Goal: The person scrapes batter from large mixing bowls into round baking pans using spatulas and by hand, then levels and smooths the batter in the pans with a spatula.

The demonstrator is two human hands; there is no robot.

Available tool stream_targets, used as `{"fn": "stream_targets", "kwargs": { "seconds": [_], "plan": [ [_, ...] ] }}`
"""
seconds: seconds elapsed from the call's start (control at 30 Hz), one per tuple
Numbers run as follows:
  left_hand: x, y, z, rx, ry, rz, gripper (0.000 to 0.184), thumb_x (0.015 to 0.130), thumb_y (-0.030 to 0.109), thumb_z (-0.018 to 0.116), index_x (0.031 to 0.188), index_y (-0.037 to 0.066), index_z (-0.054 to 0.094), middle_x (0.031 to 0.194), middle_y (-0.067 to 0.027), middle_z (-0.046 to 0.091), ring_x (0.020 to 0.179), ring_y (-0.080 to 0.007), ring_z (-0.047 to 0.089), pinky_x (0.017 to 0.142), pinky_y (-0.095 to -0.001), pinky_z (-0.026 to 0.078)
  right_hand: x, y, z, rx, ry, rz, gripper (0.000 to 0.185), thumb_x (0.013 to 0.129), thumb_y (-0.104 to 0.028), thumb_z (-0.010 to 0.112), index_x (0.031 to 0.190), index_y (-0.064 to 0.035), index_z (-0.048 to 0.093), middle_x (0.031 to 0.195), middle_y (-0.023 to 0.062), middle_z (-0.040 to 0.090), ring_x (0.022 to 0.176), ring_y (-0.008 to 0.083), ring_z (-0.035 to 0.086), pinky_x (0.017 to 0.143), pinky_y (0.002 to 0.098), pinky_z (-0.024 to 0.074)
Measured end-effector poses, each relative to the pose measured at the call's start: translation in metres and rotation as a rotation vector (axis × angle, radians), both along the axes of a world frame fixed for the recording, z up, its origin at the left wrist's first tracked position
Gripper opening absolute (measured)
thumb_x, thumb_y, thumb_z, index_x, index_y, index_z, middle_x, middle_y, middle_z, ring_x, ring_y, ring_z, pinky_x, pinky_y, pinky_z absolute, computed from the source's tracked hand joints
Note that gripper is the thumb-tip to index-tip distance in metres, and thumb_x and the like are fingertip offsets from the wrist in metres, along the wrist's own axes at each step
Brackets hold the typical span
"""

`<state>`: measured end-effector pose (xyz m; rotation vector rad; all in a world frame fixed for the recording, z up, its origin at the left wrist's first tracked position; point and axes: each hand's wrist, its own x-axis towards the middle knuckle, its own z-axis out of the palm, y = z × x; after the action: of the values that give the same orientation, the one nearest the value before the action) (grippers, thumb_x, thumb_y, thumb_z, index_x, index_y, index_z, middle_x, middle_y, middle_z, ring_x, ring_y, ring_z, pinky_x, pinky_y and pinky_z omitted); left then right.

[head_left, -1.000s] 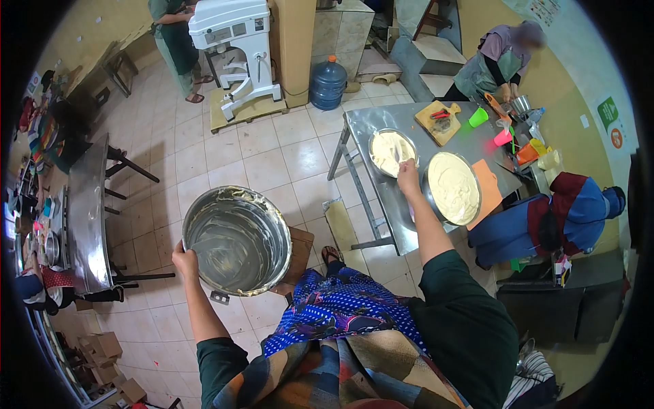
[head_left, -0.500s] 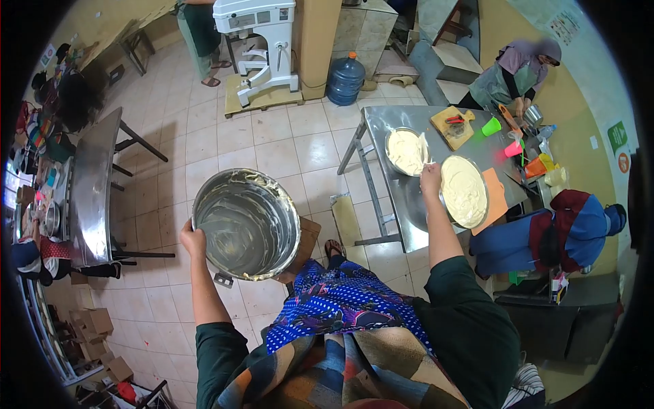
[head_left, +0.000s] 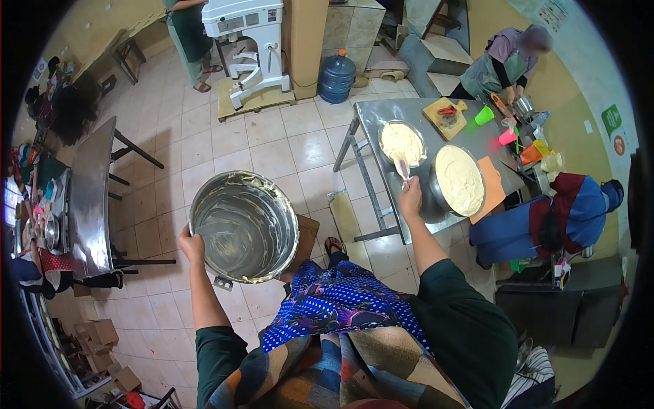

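My left hand [head_left: 191, 245] grips the rim of a large metal mixing bowl [head_left: 238, 235], its inside smeared with pale batter. The bowl is tipped so that I look into it. In my right hand [head_left: 411, 195] is a spatula [head_left: 402, 165] with pale batter on its blade. The blade lies at the near edge of a smaller bowl of batter [head_left: 402, 141] on the metal table [head_left: 422, 232]. Just right of my right hand stands a wider bowl of batter [head_left: 460, 180], filled close to its rim.
On the table lie a wooden board [head_left: 444, 118], a green cup [head_left: 484, 115], a pink cup [head_left: 507, 137] and an orange sheet [head_left: 492, 178]. Two people work along its right side. A stand mixer [head_left: 252, 48], a water jug [head_left: 337, 76] and another metal table [head_left: 92, 198] stand farther off.
My right hand has moved down and left with the spatula, whose blade has swung from the smaller bowl's right side to its near edge. My left hand still holds the mixing bowl.
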<state>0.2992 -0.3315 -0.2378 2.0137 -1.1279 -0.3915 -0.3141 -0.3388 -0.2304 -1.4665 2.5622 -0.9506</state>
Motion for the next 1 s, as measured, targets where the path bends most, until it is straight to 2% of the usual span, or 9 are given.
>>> {"fn": "stream_targets", "kwargs": {
  "seconds": [0.37, 0.43, 0.47, 0.5, 0.6, 0.63, 0.7, 0.9, 1.0],
  "plan": [
    [-0.005, 0.0, 0.009, -0.041, 0.024, -0.009, 0.046, 0.063, -0.005, 0.045, 0.105, -0.004, 0.064, 0.089, -0.022, 0.067, 0.083, -0.0287, 0.067, 0.077, -0.0335, 0.049, -0.002, 0.042, 0.023, 0.172, -0.071, 0.044, 0.013, 0.087, -0.01, 0.052, 0.093, -0.0023, 0.044, 0.088, 0.02, 0.061, 0.086, 0.0411, 0.058, 0.07, 0.0477, 0.0449],
    [-0.004, 0.0, 0.007, -0.038, -0.003, -0.006, 0.046, 0.063, -0.005, 0.045, 0.105, -0.004, 0.064, 0.089, -0.0216, 0.067, 0.082, -0.0278, 0.067, 0.076, -0.0333, 0.049, -0.01, 0.043, 0.017, -0.066, -0.208, 0.077, 0.014, 0.087, -0.009, 0.053, 0.092, -0.0005, 0.043, 0.084, 0.0224, 0.061, 0.084, 0.041, 0.06, 0.067, 0.0455, 0.0458],
    [-0.004, 0.0, 0.007, -0.038, -0.001, -0.006, 0.046, 0.063, -0.005, 0.045, 0.105, -0.004, 0.064, 0.089, -0.0216, 0.067, 0.082, -0.0278, 0.067, 0.076, -0.0333, 0.049, -0.022, 0.038, 0.005, -0.119, -0.18, 0.065, 0.01, 0.088, -0.007, 0.052, 0.091, -0.0021, 0.044, 0.082, 0.0171, 0.061, 0.069, 0.0335, 0.061, 0.062, 0.0374, 0.0472],
    [-0.004, 0.0, 0.008, -0.019, -0.01, -0.005, 0.046, 0.063, -0.006, 0.045, 0.105, -0.004, 0.064, 0.089, -0.0216, 0.067, 0.082, -0.0278, 0.067, 0.076, -0.0334, 0.049, -0.033, 0.032, -0.004, -0.119, -0.18, 0.062, 0.01, 0.088, -0.007, 0.052, 0.091, -0.0021, 0.044, 0.082, 0.0171, 0.061, 0.069, 0.0335, 0.061, 0.062, 0.0374, 0.0472],
    [-0.009, 0.0, 0.014, -0.003, -0.012, -0.007, 0.046, 0.063, -0.005, 0.045, 0.105, -0.004, 0.064, 0.09, -0.0217, 0.067, 0.083, -0.0284, 0.067, 0.077, -0.0337, 0.049, -0.04, 0.016, -0.001, -0.251, -0.951, -0.081, 0.002, 0.093, -0.011, 0.045, 0.092, -0.0105, 0.042, 0.068, 0.0016, 0.046, 0.047, 0.0074, 0.04, 0.037, 0.0204, 0.0313],
    [-0.009, 0.001, 0.016, -0.003, -0.005, -0.004, 0.046, 0.063, -0.005, 0.045, 0.105, -0.005, 0.064, 0.091, -0.0219, 0.067, 0.083, -0.0289, 0.067, 0.077, -0.034, 0.049, -0.035, 0.017, 0.014, -0.252, -0.953, -0.079, 0.002, 0.093, -0.011, 0.045, 0.092, -0.0105, 0.042, 0.068, 0.0016, 0.046, 0.047, 0.0074, 0.04, 0.037, 0.0204, 0.0313],
    [-0.007, -0.001, 0.009, -0.015, -0.01, 0.005, 0.046, 0.063, -0.005, 0.045, 0.105, -0.005, 0.064, 0.092, -0.022, 0.067, 0.084, -0.0291, 0.067, 0.078, -0.0339, 0.049, -0.028, 0.016, 0.028, -0.226, -1.369, -0.024, 0.002, 0.093, -0.013, 0.043, 0.094, -0.0107, 0.042, 0.07, 0.0047, 0.047, 0.047, 0.0082, 0.04, 0.037, 0.0212, 0.0301],
    [-0.007, 0.0, 0.006, -0.013, 0.0, 0.006, 0.044, 0.064, -0.002, 0.048, 0.105, -0.005, 0.064, 0.095, -0.0233, 0.066, 0.089, -0.0316, 0.065, 0.082, -0.0355, 0.048, 0.025, 0.021, 0.039, -0.102, -1.557, 0.12, 0.002, 0.091, -0.007, 0.041, 0.092, -0.0072, 0.042, 0.068, 0.0071, 0.05, 0.046, 0.0094, 0.041, 0.036, 0.0216, 0.0296],
    [-0.005, -0.001, -0.003, 0.017, -0.069, 0.088, 0.044, 0.065, 0.001, 0.05, 0.106, -0.003, 0.064, 0.097, -0.0236, 0.065, 0.093, -0.0342, 0.063, 0.084, -0.0374, 0.047, 0.066, 0.02, 0.028, 0.122, -1.501, 0.215, 0.002, 0.089, -0.009, 0.043, 0.091, -0.0077, 0.043, 0.066, 0.0064, 0.051, 0.044, 0.0081, 0.04, 0.035, 0.0214, 0.0293]
  ]
}}
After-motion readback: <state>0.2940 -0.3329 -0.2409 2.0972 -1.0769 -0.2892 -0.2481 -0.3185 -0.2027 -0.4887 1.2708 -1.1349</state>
